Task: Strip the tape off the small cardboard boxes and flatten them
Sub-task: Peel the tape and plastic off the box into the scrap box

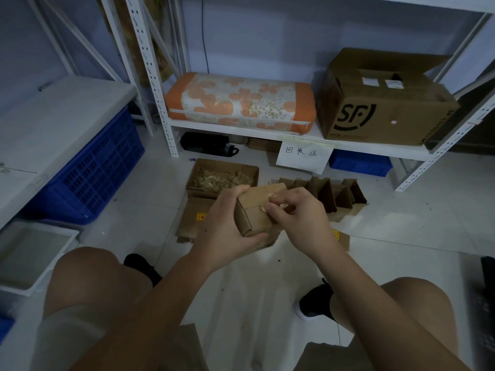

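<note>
A large brown carton (385, 103) on the low white shelf (241, 129) carries a black "SF" logo on its front, with two small white labels on top whose print is too small to read. Just left of that carton on the same shelf lies an orange flowered cushion (238, 100). A white paper sign (304, 156) hangs from the shelf edge below the carton, handwritten with three Chinese characters, 回收区. In front of the shelf, above the pale tiled floor, a person holds a small cardboard box (257, 212), closed, with its flap seams facing up. The left hand (227, 223) grips the box from the left side, fingers wrapped under and around it and thumb on top near its far edge. The right hand (297, 212) sits at the box's right side, thumb and fingertips pinching a crinkled strip of clear tape (274, 202) that lifts off the top of the box. Both forearms reach forward from the bottom of the view, over bare knees. Directly behind the held box, an open tray box (222, 178) on the floor holds crumpled tape. Right of that, a row of small boxes (326, 194) stands on the floor, and flattened cardboard (192, 218) with a yellow sticker lies beneath the hands. A blue plastic crate (93, 178) sits far left of the shelf.
</note>
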The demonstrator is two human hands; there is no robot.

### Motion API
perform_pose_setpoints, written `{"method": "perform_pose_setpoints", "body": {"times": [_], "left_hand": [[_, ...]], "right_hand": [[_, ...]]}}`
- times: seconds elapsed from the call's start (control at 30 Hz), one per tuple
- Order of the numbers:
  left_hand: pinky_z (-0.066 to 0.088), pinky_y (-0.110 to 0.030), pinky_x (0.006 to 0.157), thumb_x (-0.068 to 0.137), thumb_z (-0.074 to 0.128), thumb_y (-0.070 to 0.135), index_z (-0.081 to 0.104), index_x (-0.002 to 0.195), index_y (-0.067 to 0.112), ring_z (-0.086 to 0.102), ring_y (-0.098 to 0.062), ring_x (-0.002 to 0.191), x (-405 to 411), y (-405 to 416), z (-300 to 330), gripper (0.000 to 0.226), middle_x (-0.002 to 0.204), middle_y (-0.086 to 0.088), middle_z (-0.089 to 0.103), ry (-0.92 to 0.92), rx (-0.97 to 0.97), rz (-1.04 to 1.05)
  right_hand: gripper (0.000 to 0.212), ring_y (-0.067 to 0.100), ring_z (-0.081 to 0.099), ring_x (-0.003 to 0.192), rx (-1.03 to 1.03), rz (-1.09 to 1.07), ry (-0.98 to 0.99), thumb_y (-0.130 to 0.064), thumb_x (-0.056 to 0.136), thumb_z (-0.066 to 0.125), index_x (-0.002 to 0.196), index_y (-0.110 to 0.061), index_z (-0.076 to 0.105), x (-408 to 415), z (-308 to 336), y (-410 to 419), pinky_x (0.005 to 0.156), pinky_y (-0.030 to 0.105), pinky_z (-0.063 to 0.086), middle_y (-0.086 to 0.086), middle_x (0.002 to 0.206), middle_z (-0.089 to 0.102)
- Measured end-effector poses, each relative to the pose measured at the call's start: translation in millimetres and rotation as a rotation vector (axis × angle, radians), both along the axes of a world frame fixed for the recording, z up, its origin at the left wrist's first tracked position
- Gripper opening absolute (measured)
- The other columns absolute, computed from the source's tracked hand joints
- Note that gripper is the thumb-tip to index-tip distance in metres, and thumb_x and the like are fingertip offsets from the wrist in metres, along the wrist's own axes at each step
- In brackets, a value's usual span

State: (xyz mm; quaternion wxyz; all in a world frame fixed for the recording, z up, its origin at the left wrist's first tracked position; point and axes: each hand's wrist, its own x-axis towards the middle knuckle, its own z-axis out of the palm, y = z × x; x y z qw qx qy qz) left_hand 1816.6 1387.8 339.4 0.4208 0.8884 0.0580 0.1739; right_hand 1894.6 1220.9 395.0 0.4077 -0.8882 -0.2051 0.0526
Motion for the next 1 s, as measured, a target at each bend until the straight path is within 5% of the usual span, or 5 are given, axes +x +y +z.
{"method": "perform_pose_setpoints", "body": {"times": [0.4, 0.63, 0.77, 0.9, 1.0], "left_hand": [[0.045, -0.022, 0.092, 0.066, 0.094, 0.049, 0.036, 0.144, 0.043, 0.048, -0.001, 0.12, -5.3, -3.3, -9.0, 0.097, 0.134, 0.026, 0.039, 0.015, 0.083, 0.015], [0.049, -0.028, 0.094, 0.066, 0.091, 0.049, 0.036, 0.142, 0.045, 0.048, 0.001, 0.118, -4.9, -4.7, -1.4, 0.095, 0.132, 0.026, 0.04, 0.019, 0.055, 0.008], [0.051, -0.033, 0.097, 0.065, 0.09, 0.048, 0.036, 0.142, 0.044, 0.048, 0.0, 0.118, -1.6, -5.3, -2.9, 0.094, 0.131, 0.025, 0.041, 0.027, 0.029, 0.021], [0.052, -0.033, 0.093, 0.064, 0.089, 0.052, 0.037, 0.142, 0.045, 0.048, 0.001, 0.116, -3.2, -1.1, -4.4, 0.094, 0.13, 0.024, 0.042, 0.033, 0.019, 0.041], [0.051, -0.031, 0.092, 0.064, 0.089, 0.056, 0.038, 0.143, 0.043, 0.048, 0.001, 0.118, -7.0, -0.7, -2.5, 0.095, 0.13, 0.026, 0.041, 0.023, 0.027, 0.027]], "right_hand": [[0.009, 0.014, 0.062, 0.092, -0.09, 0.009, 0.079, -0.022, 0.101, 0.056, 0.104, -0.015, 0.062, 1.8, -21.8, 12.7, 0.085, 0.035, 0.054, -0.001, 0.1, 0.064], [0.006, 0.01, 0.056, 0.081, -0.163, -0.109, -0.103, -0.022, 0.099, 0.061, 0.099, -0.018, 0.056, 11.8, -16.0, 1.4, 0.069, 0.023, 0.047, -0.003, 0.101, 0.057], [0.005, 0.015, 0.055, 0.077, -0.138, 0.054, -0.318, -0.017, 0.094, 0.066, 0.098, -0.014, 0.066, 5.7, -23.1, -2.5, 0.07, 0.038, 0.054, -0.001, 0.096, 0.054], [0.016, 0.011, 0.064, 0.086, 0.098, 0.047, -0.05, -0.016, 0.098, 0.064, 0.111, -0.02, 0.073, 6.3, -19.3, -6.9, 0.08, 0.029, 0.056, -0.001, 0.096, 0.067], [0.022, 0.016, 0.07, 0.085, 0.324, -0.064, 0.196, -0.015, 0.092, 0.073, 0.112, -0.019, 0.065, 9.3, -15.9, -7.5, 0.081, 0.037, 0.061, 0.006, 0.088, 0.073]]}}
